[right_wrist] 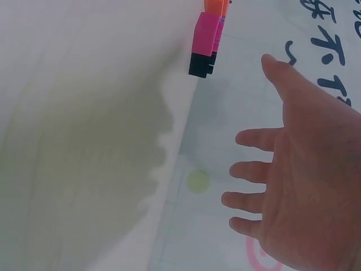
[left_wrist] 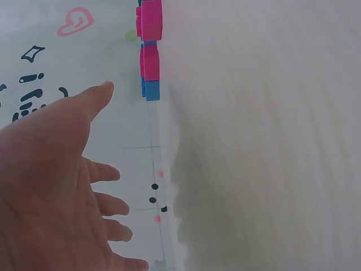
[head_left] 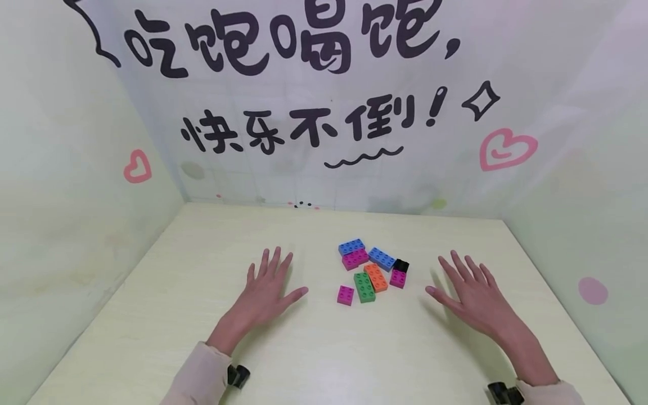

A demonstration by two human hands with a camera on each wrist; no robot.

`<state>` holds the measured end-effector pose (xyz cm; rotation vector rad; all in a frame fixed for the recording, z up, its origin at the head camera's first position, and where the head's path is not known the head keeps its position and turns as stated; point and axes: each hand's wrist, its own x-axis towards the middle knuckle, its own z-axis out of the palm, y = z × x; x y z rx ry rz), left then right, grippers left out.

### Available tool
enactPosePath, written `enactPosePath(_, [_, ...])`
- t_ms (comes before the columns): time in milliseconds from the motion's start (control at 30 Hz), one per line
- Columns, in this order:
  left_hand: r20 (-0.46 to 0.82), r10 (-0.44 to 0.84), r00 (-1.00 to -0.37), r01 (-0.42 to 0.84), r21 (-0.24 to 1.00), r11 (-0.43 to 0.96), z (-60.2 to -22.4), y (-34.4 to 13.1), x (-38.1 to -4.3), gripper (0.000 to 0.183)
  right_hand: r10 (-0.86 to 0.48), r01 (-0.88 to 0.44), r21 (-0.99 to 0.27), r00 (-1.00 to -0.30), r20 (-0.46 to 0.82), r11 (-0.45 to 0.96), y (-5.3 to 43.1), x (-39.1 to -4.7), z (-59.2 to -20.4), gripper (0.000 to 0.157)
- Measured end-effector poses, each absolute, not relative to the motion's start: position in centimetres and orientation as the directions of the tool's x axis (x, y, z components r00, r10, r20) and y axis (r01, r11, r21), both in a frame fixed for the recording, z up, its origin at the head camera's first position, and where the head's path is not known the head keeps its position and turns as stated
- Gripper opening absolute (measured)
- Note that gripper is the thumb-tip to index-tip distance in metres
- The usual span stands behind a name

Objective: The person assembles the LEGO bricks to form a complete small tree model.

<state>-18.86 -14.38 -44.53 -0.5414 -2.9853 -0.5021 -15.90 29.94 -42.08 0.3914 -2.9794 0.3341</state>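
Observation:
Between the two hands lies a loose group of toy building bricks. At its back, a blue brick [head_left: 351, 246] touches a magenta brick [head_left: 355, 259], and a second blue brick [head_left: 382, 259] is angled beside them. On the right, a black brick [head_left: 401, 265] adjoins a small magenta brick [head_left: 398, 278]. An orange brick [head_left: 376, 277] lies against a green one [head_left: 364, 287], with another small magenta brick [head_left: 346, 295] at the front left. My left hand [head_left: 267, 289], fingers spread, is left of the group and holds nothing. On the right, my other hand [head_left: 476, 295] is likewise spread and bare.
The pale wooden tabletop [head_left: 314, 349] carries shadows beneath both hands. Printed white sheeting [head_left: 283, 185] with black lettering and pink hearts stands along the back and both sides. Each cuff bears a small black device, such as the left wrist device [head_left: 239, 376].

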Motion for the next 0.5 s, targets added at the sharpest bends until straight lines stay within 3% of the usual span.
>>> enactPosePath(267, [0.148,0.381,-0.912,0.409,0.368,0.835,-44.5,-12.7,-19.5,0.076,-0.280,-0.313,-0.203,-0.944,0.174,0.928,28.4,-16.7,-41.2,0.081])
enactPosePath(500, [0.077,0.519,-0.852,0.476,0.526,0.704,-44.6,-9.0,-20.3,0.051,-0.394,-0.443,-0.178,-0.884,0.254,0.879,23.8,-18.6,-40.3,0.055])
